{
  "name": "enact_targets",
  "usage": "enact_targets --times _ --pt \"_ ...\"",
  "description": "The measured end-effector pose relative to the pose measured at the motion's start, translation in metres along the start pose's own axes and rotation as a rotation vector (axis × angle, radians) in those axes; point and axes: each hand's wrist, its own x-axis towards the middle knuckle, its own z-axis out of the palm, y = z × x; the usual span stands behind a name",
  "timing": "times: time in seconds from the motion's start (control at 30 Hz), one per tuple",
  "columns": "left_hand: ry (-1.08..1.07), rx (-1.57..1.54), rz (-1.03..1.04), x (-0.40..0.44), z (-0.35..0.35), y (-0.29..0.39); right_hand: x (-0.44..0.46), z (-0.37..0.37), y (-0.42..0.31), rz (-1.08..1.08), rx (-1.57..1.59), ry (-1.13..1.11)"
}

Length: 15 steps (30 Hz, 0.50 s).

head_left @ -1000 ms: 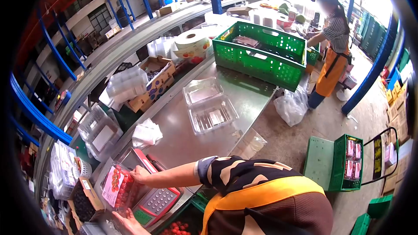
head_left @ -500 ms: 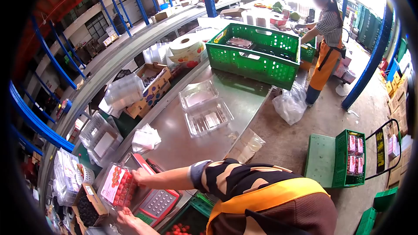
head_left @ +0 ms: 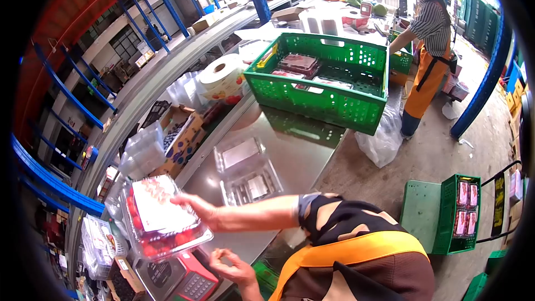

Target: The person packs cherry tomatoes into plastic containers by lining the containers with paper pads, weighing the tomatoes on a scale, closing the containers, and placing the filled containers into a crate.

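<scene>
My right hand point(head_left: 199, 210) grips the near side of a clear plastic box of cherry tomatoes point(head_left: 159, 237), its fingers over the lid. A white label with pictured fruit covers much of that lid. The box is held tilted above a red scale point(head_left: 195, 281) with a keypad. Lower down, my left hand point(head_left: 231, 266) is empty, palm upward, fingers loosely curled and apart, close to the scale. An opened clear clamshell point(head_left: 251, 181) lies on the metal table point(head_left: 209, 159) beyond my right arm.
A green crate point(head_left: 317, 108) with several packed boxes stands at the table's far end. A label roll point(head_left: 220, 72) and a blueberry carton point(head_left: 181, 145) line the left side. A co-worker point(head_left: 429, 44) stands beyond. A trolley point(head_left: 421, 212) carries another green crate point(head_left: 446, 217).
My right hand has lifted the tomato box off the scale, up and toward me. My left hand has moved right, away from the box. The view has shifted slightly.
</scene>
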Motion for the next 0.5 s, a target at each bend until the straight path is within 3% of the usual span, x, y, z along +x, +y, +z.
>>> enact_targets --times 0.07,0.17,0.2,0.23,0.27,0.37,0.5 --pt "-0.238 0.123 0.103 -0.027 0.045 0.031 -0.053 -0.019 -0.099 -0.066 -0.249 0.137" --pt "-0.516 0.088 0.065 -0.068 0.13 0.054 -0.174 -0.006 -0.241 -0.22 -0.597 0.313" --pt "-0.617 0.065 0.051 -0.075 0.154 0.063 -0.205 -0.014 -0.283 -0.366 -0.733 0.412" --pt "-0.677 0.063 0.117 -0.082 0.181 0.063 -0.217 -0.052 -0.335 -0.422 -0.68 0.32" --pt "-0.711 0.052 0.136 -0.089 0.205 0.061 -0.25 -0.06 -0.379 -0.546 -0.915 0.409" --pt "-0.813 0.085 0.089 -0.087 0.259 0.064 -0.335 -0.088 -0.495 -0.664 -1.141 0.459" --pt "-0.789 0.22 0.162 -0.086 0.293 0.046 -0.414 -0.1 -0.572 -0.477 -1.273 0.848"
